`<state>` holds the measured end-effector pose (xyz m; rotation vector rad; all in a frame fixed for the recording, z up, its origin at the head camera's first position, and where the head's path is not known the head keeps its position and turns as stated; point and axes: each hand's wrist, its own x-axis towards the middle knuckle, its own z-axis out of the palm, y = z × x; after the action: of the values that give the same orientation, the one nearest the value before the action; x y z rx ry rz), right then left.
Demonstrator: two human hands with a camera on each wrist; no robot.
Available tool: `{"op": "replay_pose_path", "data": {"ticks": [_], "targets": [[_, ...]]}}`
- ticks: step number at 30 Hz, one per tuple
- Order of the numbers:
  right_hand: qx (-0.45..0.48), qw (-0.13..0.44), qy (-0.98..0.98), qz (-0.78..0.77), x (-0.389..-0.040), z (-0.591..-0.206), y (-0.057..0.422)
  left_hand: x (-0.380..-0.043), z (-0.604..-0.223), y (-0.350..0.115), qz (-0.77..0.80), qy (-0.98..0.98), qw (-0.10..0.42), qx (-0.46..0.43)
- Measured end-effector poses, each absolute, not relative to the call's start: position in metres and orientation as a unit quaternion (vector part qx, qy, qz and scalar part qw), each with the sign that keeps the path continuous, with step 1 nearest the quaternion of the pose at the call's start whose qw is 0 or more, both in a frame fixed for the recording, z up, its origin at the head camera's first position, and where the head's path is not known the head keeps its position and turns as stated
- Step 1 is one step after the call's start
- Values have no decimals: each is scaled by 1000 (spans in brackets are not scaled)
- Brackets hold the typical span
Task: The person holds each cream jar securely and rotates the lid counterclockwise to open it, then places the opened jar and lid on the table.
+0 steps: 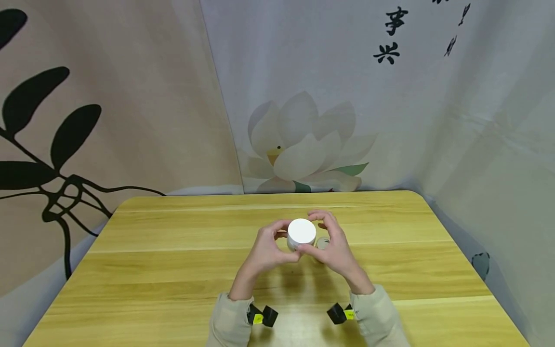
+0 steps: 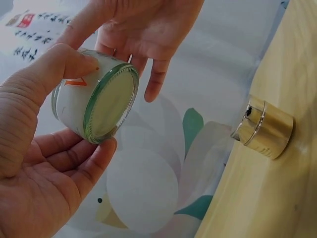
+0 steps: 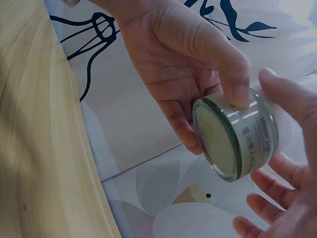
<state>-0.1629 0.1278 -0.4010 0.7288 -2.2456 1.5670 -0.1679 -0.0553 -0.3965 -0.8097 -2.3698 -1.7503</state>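
Currently L grip [image 1: 270,248] holds squat glass jar [image 2: 113,105], R grip [image 1: 335,248] wide beside it; gold cyl. [image 2: 270,131] on wood tbl. [image 1: 173,255]

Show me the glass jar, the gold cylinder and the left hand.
Glass jar [image 3: 245,137], right wrist view: labelled side wall.
Gold cylinder [image 2: 270,131], left wrist view: curved side wall.
Left hand [image 1: 270,247], head view: back, near the thumb.

Glass jar [image 2: 111,104], one, tilted, pale base toward the camera, white label with an orange mark on its side; gripped by the left hand [image 2: 37,186], thumb on the label, fingers beneath. Right hand [image 2: 141,29], at the jar's far end, fingers extending downward; contact unclear. Gold tin [image 2: 271,133], one, on a wooden table [image 2: 257,198], well apart from the jar. Cloth [image 2: 237,54] behind, printed with pale petals [image 2: 143,188], green leaves [image 2: 192,130] and black lettering [image 2: 29,35].
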Motion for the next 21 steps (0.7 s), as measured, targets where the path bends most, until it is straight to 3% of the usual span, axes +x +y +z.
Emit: {"op": "replay_pose_path", "data": {"ticks": [10,21], "targets": [[312,130,-775,534,-165,-402,133,-172,-405,-59,-575,-766,56,-282],[254,136,-787,546,-164,-400,130,-173,-406,-58,-574,-771,49,-270]]}}
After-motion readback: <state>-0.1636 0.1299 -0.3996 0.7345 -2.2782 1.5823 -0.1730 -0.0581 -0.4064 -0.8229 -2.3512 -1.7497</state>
